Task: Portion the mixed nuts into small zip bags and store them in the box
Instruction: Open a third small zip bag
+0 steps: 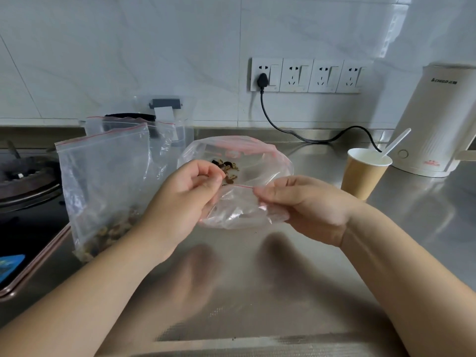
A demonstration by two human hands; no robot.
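A small clear zip bag (242, 210) with a red seal line hangs above the steel counter (257, 279), held between both hands. My left hand (185, 197) pinches its left top edge and my right hand (301, 204) pinches the right top edge. Behind it lies another clear zip bag (257, 161) with a few dark nuts (228, 170) inside. A large zip bag (103, 181) stands at the left, with mixed nuts (108, 233) in its bottom. More clear bags and a clear plastic box (167, 124) stand behind it.
A paper cup (363, 173) with a white plastic spoon (396, 143) stands at the right, next to a white kettle (438, 119) whose black cord (283, 130) runs to wall sockets (306, 74). A gas hob (25, 191) fills the left side.
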